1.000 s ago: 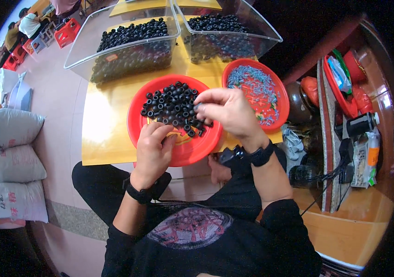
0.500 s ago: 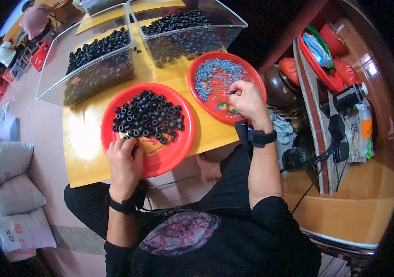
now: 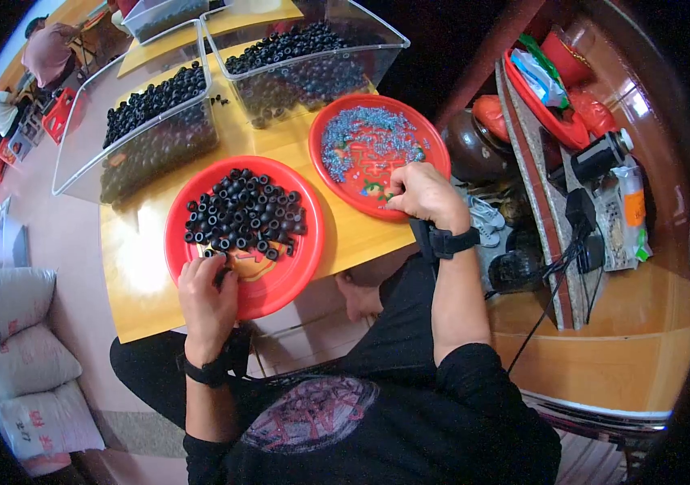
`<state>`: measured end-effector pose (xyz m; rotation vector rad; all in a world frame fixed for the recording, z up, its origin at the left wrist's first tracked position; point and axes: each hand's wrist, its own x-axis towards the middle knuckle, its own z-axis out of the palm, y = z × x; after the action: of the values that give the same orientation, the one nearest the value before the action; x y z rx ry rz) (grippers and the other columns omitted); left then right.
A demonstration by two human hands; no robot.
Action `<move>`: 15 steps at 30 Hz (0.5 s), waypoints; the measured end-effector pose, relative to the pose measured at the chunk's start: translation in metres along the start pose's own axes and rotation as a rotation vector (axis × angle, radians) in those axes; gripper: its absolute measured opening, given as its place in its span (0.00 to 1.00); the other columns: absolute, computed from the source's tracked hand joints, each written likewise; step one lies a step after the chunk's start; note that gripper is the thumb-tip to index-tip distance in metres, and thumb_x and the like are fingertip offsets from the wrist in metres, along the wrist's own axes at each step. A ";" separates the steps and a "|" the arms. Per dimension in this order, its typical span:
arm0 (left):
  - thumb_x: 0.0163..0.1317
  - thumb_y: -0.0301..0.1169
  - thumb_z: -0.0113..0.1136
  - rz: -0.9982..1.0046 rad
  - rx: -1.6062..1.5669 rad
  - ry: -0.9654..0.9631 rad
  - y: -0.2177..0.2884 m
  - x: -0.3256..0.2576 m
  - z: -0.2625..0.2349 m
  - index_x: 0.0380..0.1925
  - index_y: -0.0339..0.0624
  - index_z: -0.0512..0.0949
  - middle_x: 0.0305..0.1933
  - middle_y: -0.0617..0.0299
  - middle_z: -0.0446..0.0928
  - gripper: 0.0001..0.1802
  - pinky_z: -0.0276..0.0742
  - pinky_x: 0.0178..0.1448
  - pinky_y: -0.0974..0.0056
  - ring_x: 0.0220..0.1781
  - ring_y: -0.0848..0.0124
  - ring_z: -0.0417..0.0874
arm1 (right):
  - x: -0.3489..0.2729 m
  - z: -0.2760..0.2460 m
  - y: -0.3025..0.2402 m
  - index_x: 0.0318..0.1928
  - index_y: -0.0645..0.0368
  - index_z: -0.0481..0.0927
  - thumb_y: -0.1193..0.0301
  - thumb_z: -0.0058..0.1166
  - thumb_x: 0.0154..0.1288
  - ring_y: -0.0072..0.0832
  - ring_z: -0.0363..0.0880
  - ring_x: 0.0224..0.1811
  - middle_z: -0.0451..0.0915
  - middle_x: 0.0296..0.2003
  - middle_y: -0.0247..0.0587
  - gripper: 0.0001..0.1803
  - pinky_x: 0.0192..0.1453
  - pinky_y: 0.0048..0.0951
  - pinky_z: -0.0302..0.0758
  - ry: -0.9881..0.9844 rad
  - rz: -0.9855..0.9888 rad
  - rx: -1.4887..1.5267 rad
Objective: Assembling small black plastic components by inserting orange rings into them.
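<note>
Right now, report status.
Left hand at round red plate of black hollow pieces. Right hand over second round red plate of bluish bits. Nothing visibly blocking.

Two hands (image 3: 207,301) and two wristbands (image 3: 454,242) show; two red plates (image 3: 296,279) lie on the table (image 3: 249,145); three clear bins (image 3: 313,77) stand behind; three white sacks (image 3: 21,364) lie stacked.

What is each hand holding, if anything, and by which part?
The left hand seems to pinch a black piece between thumb and fingers, its gripped part hidden. Whether the right hand holds anything can't be told.
</note>
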<state>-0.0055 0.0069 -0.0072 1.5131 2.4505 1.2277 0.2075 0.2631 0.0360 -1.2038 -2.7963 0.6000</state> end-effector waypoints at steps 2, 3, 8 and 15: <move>0.42 0.20 0.57 0.006 0.008 0.001 0.000 0.000 -0.001 0.28 0.35 0.74 0.26 0.53 0.72 0.09 0.67 0.36 0.58 0.31 0.57 0.72 | 0.006 0.004 -0.001 0.24 0.62 0.77 0.73 0.59 0.45 0.43 0.77 0.32 0.77 0.26 0.51 0.06 0.36 0.38 0.72 -0.044 -0.065 -0.039; 0.42 0.20 0.57 0.004 0.003 0.002 0.000 -0.001 0.000 0.27 0.35 0.74 0.26 0.53 0.72 0.09 0.67 0.36 0.58 0.31 0.57 0.72 | 0.008 0.005 -0.004 0.24 0.62 0.77 0.73 0.59 0.45 0.43 0.77 0.32 0.77 0.26 0.51 0.06 0.36 0.38 0.72 -0.042 -0.065 -0.039; 0.42 0.20 0.57 0.006 -0.008 0.010 0.001 -0.001 0.001 0.27 0.36 0.74 0.25 0.53 0.71 0.08 0.66 0.36 0.58 0.31 0.56 0.71 | 0.013 0.013 0.006 0.25 0.62 0.77 0.72 0.59 0.45 0.44 0.76 0.35 0.76 0.28 0.52 0.07 0.38 0.40 0.71 0.268 -0.117 -0.007; 0.47 0.17 0.56 -0.041 -0.255 0.078 0.003 -0.002 0.001 0.30 0.33 0.73 0.29 0.56 0.71 0.08 0.69 0.32 0.69 0.28 0.69 0.74 | 0.016 0.025 -0.005 0.28 0.63 0.77 0.75 0.55 0.45 0.46 0.75 0.35 0.76 0.27 0.54 0.06 0.39 0.40 0.71 0.135 -0.157 -0.035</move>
<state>-0.0021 0.0063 -0.0066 1.3665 2.2489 1.5487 0.1881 0.2631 0.0126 -0.9784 -2.7633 0.4431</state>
